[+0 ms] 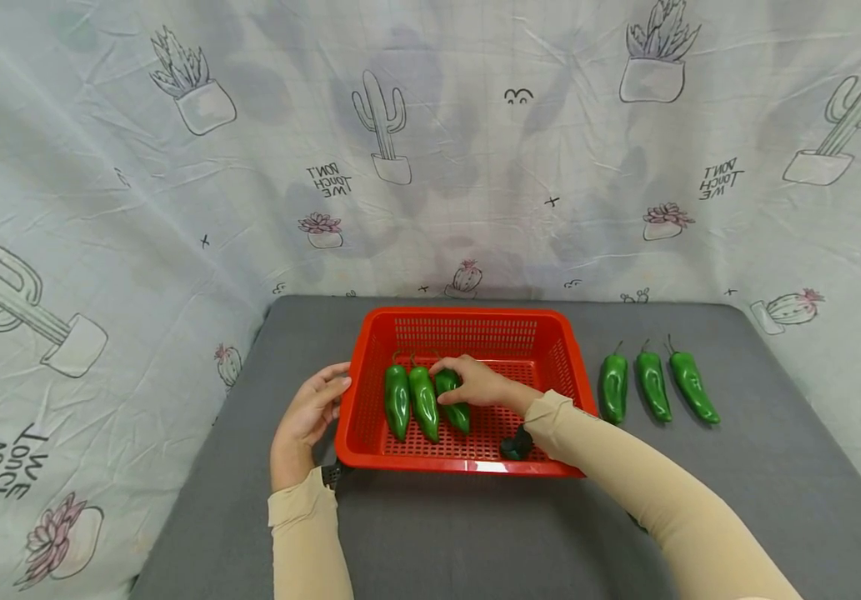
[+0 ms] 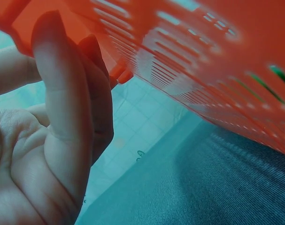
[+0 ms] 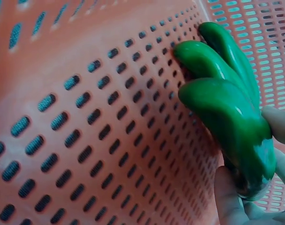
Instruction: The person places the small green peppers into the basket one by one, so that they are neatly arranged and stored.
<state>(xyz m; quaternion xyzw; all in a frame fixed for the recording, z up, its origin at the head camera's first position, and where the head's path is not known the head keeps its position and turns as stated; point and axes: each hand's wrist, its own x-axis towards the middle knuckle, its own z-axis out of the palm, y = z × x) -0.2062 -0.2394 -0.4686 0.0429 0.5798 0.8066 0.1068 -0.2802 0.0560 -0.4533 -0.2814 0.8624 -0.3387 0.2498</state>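
Observation:
A red plastic basket [image 1: 468, 467] stands on the grey table. Inside it lie three green peppers: a left pepper [image 1: 397, 402], a middle pepper [image 1: 423, 403] and a right pepper [image 1: 459, 417]. My right hand [image 1: 478, 383] reaches in over the basket's right side and grips the right pepper. The right wrist view shows this pepper [image 3: 227, 117] between thumb and fingers, its stem end covered by the hand. On the basket's left side, my left hand [image 1: 313, 408] holds the rim; in the left wrist view its fingers [image 2: 65, 89] meet the rim's lip.
Right of the basket, three more green peppers lie in a row: a near one [image 1: 613, 387], a second [image 1: 653, 385] and an outermost one [image 1: 691, 386]. A cactus-print curtain [image 1: 430, 167] hangs behind the grey table [image 1: 468, 542].

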